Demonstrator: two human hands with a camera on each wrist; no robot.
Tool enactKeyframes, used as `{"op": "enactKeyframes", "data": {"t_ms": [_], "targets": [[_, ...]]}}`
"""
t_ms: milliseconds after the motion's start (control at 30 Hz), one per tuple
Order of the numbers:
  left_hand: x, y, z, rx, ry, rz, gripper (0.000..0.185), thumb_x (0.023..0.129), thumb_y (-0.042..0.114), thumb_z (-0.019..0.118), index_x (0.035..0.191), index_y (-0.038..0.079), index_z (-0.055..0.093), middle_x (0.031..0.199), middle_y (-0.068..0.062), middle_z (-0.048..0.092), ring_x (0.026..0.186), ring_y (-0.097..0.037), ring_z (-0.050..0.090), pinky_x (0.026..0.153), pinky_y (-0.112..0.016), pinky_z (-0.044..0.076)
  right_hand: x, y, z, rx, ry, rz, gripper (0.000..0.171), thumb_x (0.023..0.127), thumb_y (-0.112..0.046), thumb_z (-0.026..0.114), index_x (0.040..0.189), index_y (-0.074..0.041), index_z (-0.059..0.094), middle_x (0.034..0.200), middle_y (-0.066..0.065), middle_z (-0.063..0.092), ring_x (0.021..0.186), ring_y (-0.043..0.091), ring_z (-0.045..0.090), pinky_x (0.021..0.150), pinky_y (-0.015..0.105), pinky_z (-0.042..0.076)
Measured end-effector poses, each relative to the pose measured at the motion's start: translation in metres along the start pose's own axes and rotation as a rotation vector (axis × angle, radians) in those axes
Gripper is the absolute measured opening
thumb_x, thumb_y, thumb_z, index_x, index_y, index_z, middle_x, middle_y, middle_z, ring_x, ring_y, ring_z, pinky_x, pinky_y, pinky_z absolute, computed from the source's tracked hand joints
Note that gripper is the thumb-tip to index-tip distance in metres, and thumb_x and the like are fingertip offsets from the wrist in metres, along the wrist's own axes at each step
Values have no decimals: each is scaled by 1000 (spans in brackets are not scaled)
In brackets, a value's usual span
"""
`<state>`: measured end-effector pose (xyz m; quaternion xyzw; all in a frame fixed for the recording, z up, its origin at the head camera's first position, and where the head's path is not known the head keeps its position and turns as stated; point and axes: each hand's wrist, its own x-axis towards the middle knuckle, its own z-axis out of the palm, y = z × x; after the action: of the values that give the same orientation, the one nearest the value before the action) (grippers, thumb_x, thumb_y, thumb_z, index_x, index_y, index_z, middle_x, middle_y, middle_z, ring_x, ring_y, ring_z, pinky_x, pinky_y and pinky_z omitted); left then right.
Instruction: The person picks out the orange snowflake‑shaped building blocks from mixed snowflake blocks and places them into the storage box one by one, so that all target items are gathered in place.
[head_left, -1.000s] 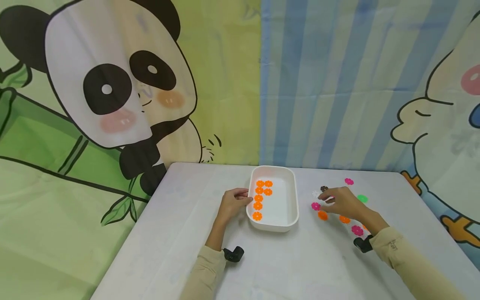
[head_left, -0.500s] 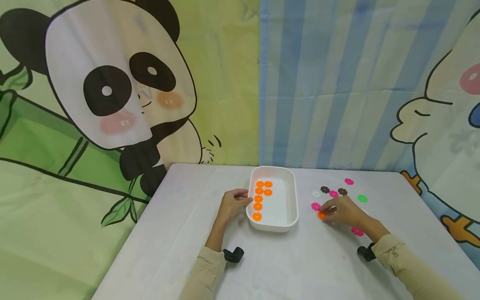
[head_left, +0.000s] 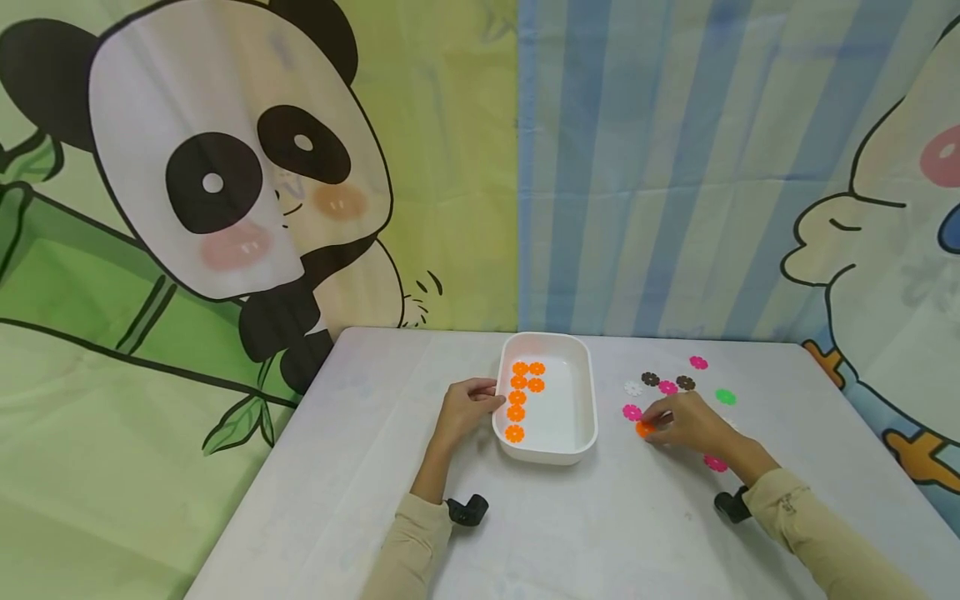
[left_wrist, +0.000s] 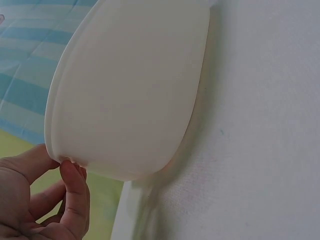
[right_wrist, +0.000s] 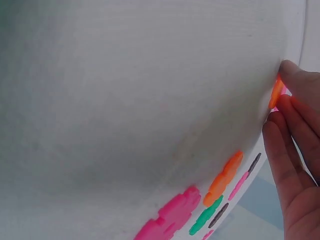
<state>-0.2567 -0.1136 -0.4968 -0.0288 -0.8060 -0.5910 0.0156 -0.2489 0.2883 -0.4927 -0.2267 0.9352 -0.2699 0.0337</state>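
Note:
On the table stands a white tray [head_left: 567, 408], with several orange flower-shaped pieces [head_left: 517, 398] lying along its left side. My left hand [head_left: 461, 410] pinches the tray's left rim between thumb and fingers; the left wrist view shows the fingertips [left_wrist: 70, 167] at the edge of the tray's outer wall [left_wrist: 125, 95]. To the right of the tray, my right hand [head_left: 688, 423] is low over the table. Its thumb and fingers pinch an orange flower-shaped piece [head_left: 642, 429], which the hand partly hides. In the right wrist view that orange piece [right_wrist: 276, 92] sits between the fingertips.
Around the right hand lie loose flower-shaped pieces: pink [head_left: 632, 412], white [head_left: 633, 388], dark brown [head_left: 650, 379] and green [head_left: 725, 397]. Another orange piece [right_wrist: 223, 179] shows in the right wrist view. Behind the table [head_left: 330, 467] hangs a printed cloth [head_left: 450, 167].
My right hand has come down and closer to me, from above the brown and white pieces to the orange piece, and now pinches it. The left hand and tray have stayed still.

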Motion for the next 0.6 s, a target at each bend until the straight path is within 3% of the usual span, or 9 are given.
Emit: {"op": "enactKeyframes", "data": {"t_ms": [300, 467, 600], "targets": [[0, 1, 0, -5, 5, -16, 36, 82, 17, 79, 113, 2, 70, 93, -4, 68, 83, -17, 64, 74, -28, 56, 4, -11, 1, -53, 3, -12, 30, 69, -9, 87, 94, -11, 70, 89, -5, 65, 80, 14, 58, 73, 29, 55], [-1, 3, -1, -5, 0, -6, 38, 82, 19, 79, 114, 0, 70, 93, -5, 68, 83, -18, 65, 75, -29, 56, 4, -16, 2, -73, -17, -74, 27, 71, -3, 84, 95, -10, 72, 91, -3, 65, 81, 17, 60, 70, 26, 56], [-2, 4, -1, 2, -6, 0, 36, 82, 18, 78, 113, 1, 70, 93, -5, 68, 82, -17, 64, 74, -28, 55, 1, -18, 1, -84, -48, -71, 27, 73, -3, 83, 99, -9, 75, 94, -2, 68, 83, 18, 63, 72, 31, 57]]}}
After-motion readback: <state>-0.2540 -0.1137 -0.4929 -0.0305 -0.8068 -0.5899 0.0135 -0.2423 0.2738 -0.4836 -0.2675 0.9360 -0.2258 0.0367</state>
